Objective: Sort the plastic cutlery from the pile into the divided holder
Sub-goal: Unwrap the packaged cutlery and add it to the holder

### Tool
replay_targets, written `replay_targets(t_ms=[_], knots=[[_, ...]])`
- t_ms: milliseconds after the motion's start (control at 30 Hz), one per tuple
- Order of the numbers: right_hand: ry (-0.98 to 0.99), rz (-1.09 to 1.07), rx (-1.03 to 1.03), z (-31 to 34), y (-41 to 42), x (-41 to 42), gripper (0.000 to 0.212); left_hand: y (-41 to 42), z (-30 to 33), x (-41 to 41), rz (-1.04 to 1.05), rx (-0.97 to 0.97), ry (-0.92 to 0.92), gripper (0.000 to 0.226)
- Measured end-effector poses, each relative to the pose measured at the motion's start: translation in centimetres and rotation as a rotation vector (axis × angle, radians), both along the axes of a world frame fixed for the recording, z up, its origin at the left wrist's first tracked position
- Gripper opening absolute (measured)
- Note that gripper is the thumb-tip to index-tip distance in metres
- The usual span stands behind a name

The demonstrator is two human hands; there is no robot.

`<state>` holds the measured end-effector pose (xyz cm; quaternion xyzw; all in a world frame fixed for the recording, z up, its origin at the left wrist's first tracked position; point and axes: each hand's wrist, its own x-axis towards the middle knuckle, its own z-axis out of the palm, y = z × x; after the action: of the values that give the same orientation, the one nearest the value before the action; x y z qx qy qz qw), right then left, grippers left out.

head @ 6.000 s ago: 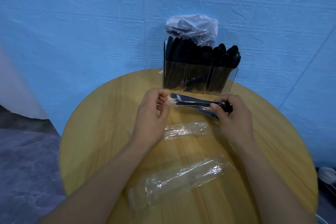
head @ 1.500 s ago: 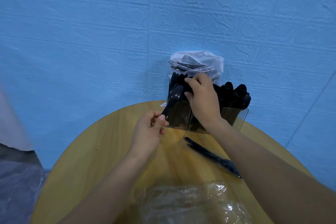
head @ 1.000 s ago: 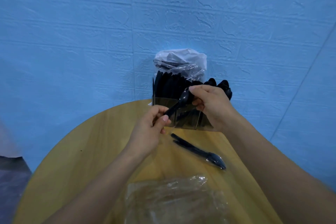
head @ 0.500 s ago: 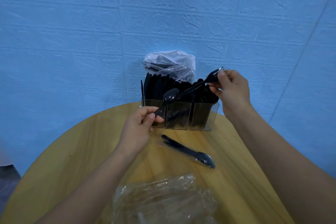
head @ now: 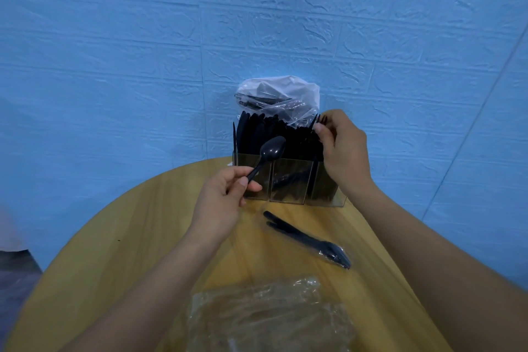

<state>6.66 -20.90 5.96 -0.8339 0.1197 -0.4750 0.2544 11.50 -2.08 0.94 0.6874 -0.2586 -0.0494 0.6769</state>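
Left hand: my left hand [head: 225, 197] pinches the handle of a black spoon [head: 267, 156], bowl up, in front of the holder's left compartment.
Right hand: my right hand [head: 344, 151] pinches a black fork [head: 317, 123] by its head, tines up, over the holder's right side; I cannot tell which slot its handle has entered.
Holder: the clear divided holder [head: 288, 183] stands at the far edge of the round wooden table [head: 114, 251], with 3 front compartments already crowded with black cutlery.
Bag: a plastic bag of cutlery [head: 278, 100] sits behind and above the holder, touching the fork hand's side.
Left to sort: 1 wrapped cutlery pack [head: 308, 238] lies on the table near the holder; empty clear wrappers [head: 271, 314] lie nearer me.
Risk 1, wrong slot: everything is black and tightly packed, so I judge the fork or spoon could slip in among the wrong kind.
Risk 2, jam: the full compartments may stop a handle partway, and pushing could spring pieces out.
Risk 3, tipping: the holder looks light; a sideways shove from my right hand could slide it off the far edge.
Risk 4, snag: the bag's loose film could catch the tines.
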Motion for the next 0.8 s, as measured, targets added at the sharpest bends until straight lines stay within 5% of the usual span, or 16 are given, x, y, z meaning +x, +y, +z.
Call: replay_targets(t_ms=[400,600,667,800], knots=[[0.167,-0.047,-0.213,-2.4,0.1,0.4,0.034,-1.0,0.7,-0.3,-0.045,0.038,-0.096,0.028],[0.014,0.305,0.449,-0.9,1.5,-3.0,0.025,-2.9,1.2,-0.7,-0.098,0.053,-0.134,0.024],[-0.011,0.363,0.583,-0.7,1.2,-3.8,0.009,-3.9,1.2,-1.0,-0.129,0.064,-0.145,0.023],[-0.108,0.371,0.752,0.0,-0.9,-5.4,0.015,-6.1,1.5,-1.6,-0.190,0.140,-0.220,0.021]])
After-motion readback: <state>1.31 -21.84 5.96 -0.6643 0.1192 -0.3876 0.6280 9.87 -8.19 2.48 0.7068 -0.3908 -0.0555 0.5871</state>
